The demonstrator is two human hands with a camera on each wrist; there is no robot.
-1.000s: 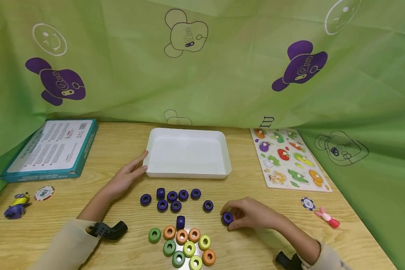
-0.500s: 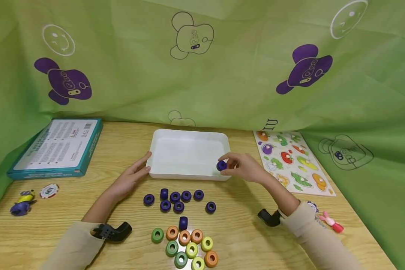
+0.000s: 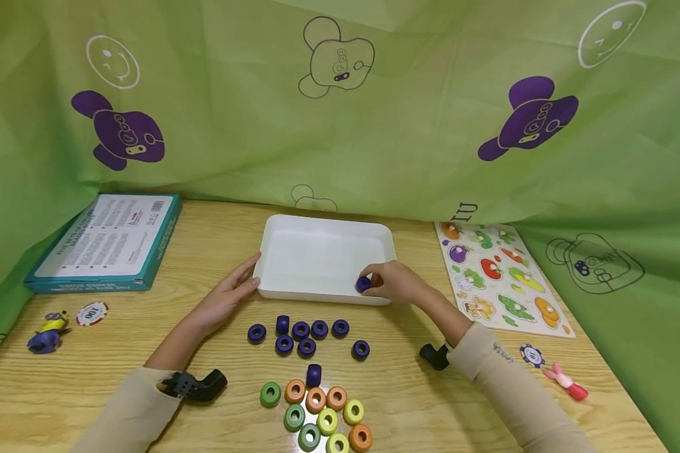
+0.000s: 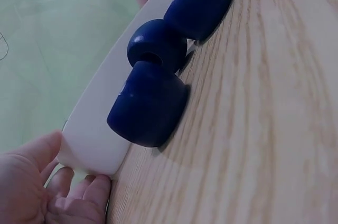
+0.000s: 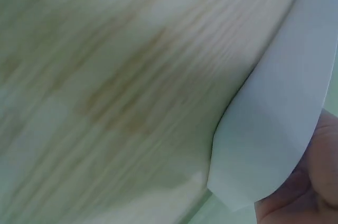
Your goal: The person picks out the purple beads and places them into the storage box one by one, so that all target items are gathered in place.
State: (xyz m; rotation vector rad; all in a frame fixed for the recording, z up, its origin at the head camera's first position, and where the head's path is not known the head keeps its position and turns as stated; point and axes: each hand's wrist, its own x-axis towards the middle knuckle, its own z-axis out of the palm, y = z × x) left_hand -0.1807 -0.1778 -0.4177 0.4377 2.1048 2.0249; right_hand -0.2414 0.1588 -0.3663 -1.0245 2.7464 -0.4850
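Note:
In the head view, my right hand [image 3: 398,283] pinches a dark blue bead [image 3: 363,284] between thumb and fingers, just inside the front right corner of the white tray [image 3: 323,295]. Whether the bead touches the tray floor I cannot tell. My left hand [image 3: 226,303] rests its thumb and fingertips against the tray's left side, and the left wrist view shows these fingers [image 4: 97,195] at the tray's end. Several more dark blue beads [image 3: 284,344] lie in front of the tray. In the right wrist view, part of the right hand [image 5: 322,174] shows behind the tray wall.
Green [image 3: 270,394], orange and yellow beads [image 3: 353,411] sit in a cluster nearest me. A teal box [image 3: 107,236] and minion figure [image 3: 48,332] are at left. A vegetable puzzle board [image 3: 501,274], poker chip [image 3: 531,356] and pink rabbit figure [image 3: 566,382] are at right.
My right hand has carried the blue bead from the table at the right, up over the tray's front right rim and inside. The left hand stays at the tray's side.

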